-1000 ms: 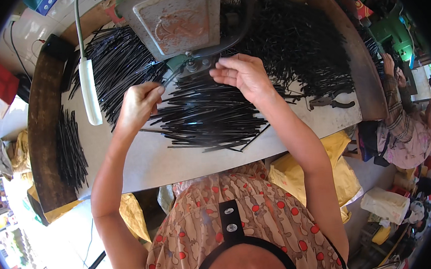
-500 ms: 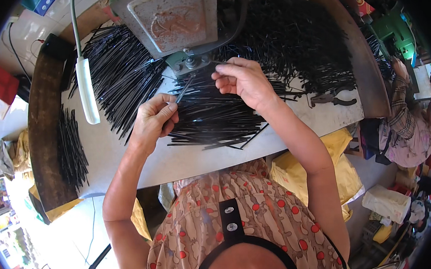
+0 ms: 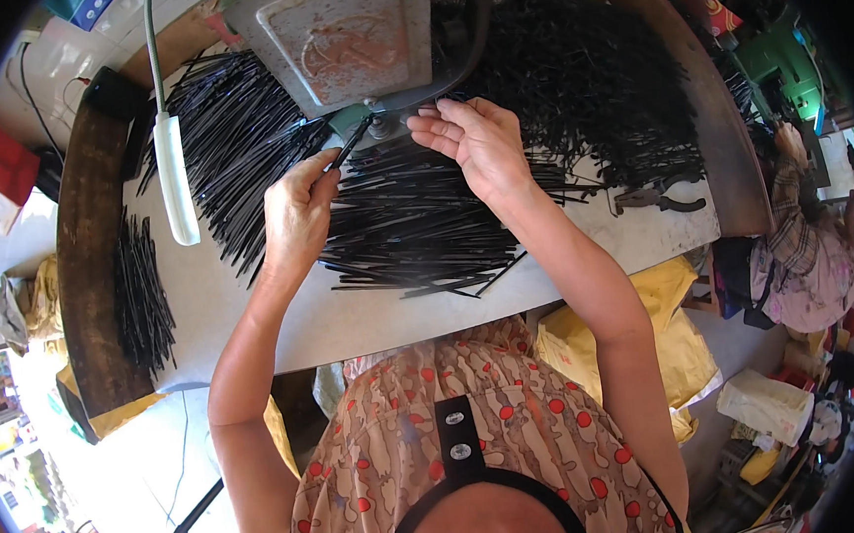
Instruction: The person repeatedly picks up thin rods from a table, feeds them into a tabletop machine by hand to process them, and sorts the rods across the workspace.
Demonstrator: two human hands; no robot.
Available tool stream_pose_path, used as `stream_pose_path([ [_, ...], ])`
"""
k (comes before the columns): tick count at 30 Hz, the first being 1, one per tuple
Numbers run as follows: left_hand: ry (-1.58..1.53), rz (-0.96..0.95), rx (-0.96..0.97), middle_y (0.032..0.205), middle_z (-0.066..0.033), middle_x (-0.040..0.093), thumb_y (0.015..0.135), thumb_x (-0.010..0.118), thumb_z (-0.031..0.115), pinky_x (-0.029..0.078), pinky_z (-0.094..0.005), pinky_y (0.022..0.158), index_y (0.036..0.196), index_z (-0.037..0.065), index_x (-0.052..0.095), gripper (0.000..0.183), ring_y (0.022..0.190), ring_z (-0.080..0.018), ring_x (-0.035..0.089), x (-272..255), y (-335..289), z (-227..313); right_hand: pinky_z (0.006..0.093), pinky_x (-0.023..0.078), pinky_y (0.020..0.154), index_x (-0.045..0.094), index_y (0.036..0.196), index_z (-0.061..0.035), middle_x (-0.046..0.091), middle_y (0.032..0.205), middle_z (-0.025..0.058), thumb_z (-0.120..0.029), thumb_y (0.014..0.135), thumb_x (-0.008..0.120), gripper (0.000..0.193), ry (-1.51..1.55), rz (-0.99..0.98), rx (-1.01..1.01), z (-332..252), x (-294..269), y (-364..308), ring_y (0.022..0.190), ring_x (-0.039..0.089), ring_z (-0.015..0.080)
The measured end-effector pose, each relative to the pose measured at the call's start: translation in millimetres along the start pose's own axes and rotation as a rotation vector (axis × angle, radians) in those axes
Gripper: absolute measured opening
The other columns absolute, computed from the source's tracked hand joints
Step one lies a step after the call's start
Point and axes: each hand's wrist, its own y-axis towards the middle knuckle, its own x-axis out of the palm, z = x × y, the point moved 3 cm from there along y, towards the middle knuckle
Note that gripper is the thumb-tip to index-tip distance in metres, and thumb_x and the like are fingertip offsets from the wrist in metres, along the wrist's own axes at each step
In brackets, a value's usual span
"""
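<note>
My left hand [image 3: 296, 208] is closed in a pinch around a slim black rod [image 3: 352, 141]. The rod slants up and right to the metal head [image 3: 379, 123] at the bottom of a grey machine [image 3: 357, 39]. Across from it, beside that head, is my right hand [image 3: 481, 149]. Its thumb and forefinger come together at the machine's lower edge, and the other fingers are loosely curled. Whatever lies between those fingertips is too small or hidden to make out. Below both hands spreads a pile of black rods [image 3: 420, 232].
More black rods [image 3: 231, 151] lie left of the machine, with a heap [image 3: 592, 77] to the right and a small bundle [image 3: 142, 296] by the rim. Pliers [image 3: 660, 197] rest on the pale tabletop [image 3: 253, 328]. A white lamp [image 3: 173, 180] hangs at left. Another person's sleeve [image 3: 790, 216] shows at far right.
My left hand has moved up and slightly left, and its rod now reaches the machine head. My right hand has risen a little toward the machine's lower edge.
</note>
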Motion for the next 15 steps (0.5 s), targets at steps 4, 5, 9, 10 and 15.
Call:
stream_pose_path([
  [4, 0.019, 0.016, 0.038, 0.073, -0.0138, 0.060, 0.077, 0.054, 0.002, 0.043, -0.0250, 0.056, 0.101, -0.003, 0.057, 0.024, 0.057, -0.0124, 0.053, 0.5, 0.7, -3.3, 0.0348, 0.054, 0.067, 0.048, 0.081, 0.0089, 0.056, 0.085, 0.0207, -0.007, 0.083, 0.050, 0.016, -0.020, 0.001, -0.004, 2.8, 3.7, 0.0, 0.075, 0.061, 0.0283],
  [5, 0.019, 0.018, 0.037, 0.073, -0.0138, 0.060, 0.077, 0.054, 0.002, 0.043, -0.0250, 0.056, 0.101, -0.003, 0.057, 0.024, 0.057, -0.0124, 0.053, 0.7, 0.6, -5.4, 0.0348, 0.054, 0.067, 0.048, 0.081, 0.0089, 0.056, 0.085, 0.0207, -0.007, 0.083, 0.050, 0.016, -0.021, -0.001, -0.003, 2.9, 4.8, -0.4, 0.075, 0.061, 0.0283],
  [9, -0.004, 0.010, 0.019, 0.065, -0.0068, 0.056, 0.079, 0.054, 0.005, 0.038, -0.0219, 0.049, 0.102, -0.002, 0.058, 0.024, 0.052, -0.0072, 0.045, -1.1, -0.5, -2.2, 0.0344, 0.053, 0.066, 0.048, 0.082, 0.0097, 0.056, 0.085, 0.0211, -0.007, 0.083, 0.050, 0.017, -0.053, 0.013, -0.024, 3.8, 5.2, 0.9, 0.075, 0.061, 0.0289],
  [10, -0.014, -0.008, -0.026, 0.070, -0.0117, 0.059, 0.078, 0.054, 0.002, 0.043, -0.0236, 0.056, 0.101, -0.003, 0.057, 0.024, 0.057, -0.0103, 0.051, -1.0, -0.6, -0.6, 0.0345, 0.053, 0.066, 0.048, 0.082, 0.0099, 0.056, 0.085, 0.0212, -0.007, 0.083, 0.050, 0.017, -0.052, 0.017, -0.027, 4.1, 4.6, 1.6, 0.075, 0.061, 0.0291],
  [15, -0.061, -0.003, -0.038, 0.068, -0.0107, 0.058, 0.078, 0.054, 0.002, 0.043, -0.0229, 0.055, 0.101, -0.004, 0.057, 0.024, 0.057, -0.0094, 0.051, 0.7, -0.9, -2.9, 0.0359, 0.053, 0.069, 0.048, 0.081, 0.0079, 0.057, 0.084, 0.0200, -0.006, 0.083, 0.049, 0.014, -0.040, 0.002, -0.020, 5.2, 6.5, 1.0, 0.077, 0.061, 0.0288],
])
